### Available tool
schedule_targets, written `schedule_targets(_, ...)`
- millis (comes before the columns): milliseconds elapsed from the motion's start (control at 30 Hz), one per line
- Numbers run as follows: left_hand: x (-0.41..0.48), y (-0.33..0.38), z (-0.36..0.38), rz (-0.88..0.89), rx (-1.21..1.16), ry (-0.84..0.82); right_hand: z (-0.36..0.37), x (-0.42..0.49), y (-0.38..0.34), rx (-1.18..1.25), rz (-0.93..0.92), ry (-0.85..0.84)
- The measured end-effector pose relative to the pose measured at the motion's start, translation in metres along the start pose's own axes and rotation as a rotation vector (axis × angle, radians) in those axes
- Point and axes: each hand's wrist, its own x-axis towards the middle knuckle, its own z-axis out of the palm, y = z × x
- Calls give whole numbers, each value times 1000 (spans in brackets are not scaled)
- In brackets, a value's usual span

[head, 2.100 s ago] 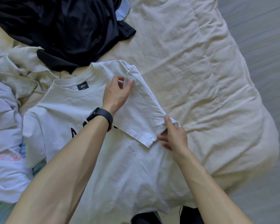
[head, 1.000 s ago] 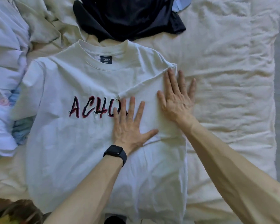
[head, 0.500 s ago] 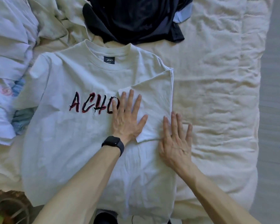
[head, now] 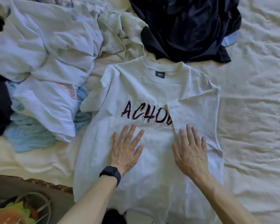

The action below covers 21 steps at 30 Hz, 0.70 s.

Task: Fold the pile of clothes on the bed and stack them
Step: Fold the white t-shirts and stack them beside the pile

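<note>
A white T-shirt [head: 145,92] with dark red lettering lies face up on the bed, collar away from me. Its right sleeve and side are folded inward over the end of the lettering. My left hand [head: 125,148], a black watch on its wrist, lies flat with spread fingers on the shirt's middle, below the letters. My right hand [head: 190,151] presses flat on the lower part of the folded-in panel. A heap of unfolded clothes [head: 44,50], white and pale blue, lies to the left.
A dark navy garment [head: 184,25] lies crumpled beyond the collar. The cream bedspread [head: 252,110] stretches out to the right. At the bottom left the bed's edge gives way to the floor and a leafy object [head: 14,210].
Both hands have slid down and left over the shirt; the left one left the folded sleeve for the shirt's middle. Earlier the right sleeve was folded inward and smoothed.
</note>
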Motion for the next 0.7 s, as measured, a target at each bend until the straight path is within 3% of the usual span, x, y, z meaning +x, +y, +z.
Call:
schedule_targets(100,-13,-59,-14,-121,-151,119,-3,30,-73,113,-73,-24)
schedule_targets(267,-3,-132,-56,-358,-528,587,-26,92,-196,256,-223,73)
schedule_targets(333,15,-148,-83,-512,-811,588,-41,119,-243,276,-319,187)
schedule_targets(400,37,-158,-109,-571,-1189,403,-55,152,-286,152,-408,214)
schedule_targets(467,59,-170,-120,-626,-1376,218,-62,186,-316,-117,-429,37)
schedule_targets(567,75,-187,-119,-656,-1448,134,-66,222,-331,-536,-285,-360)
schedule_targets(633,76,-196,-116,-572,-1425,92,-75,228,-336,-616,-145,-528)
schedule_targets(700,75,-203,-115,-511,-1430,124,-82,231,-341,-565,-142,-628)
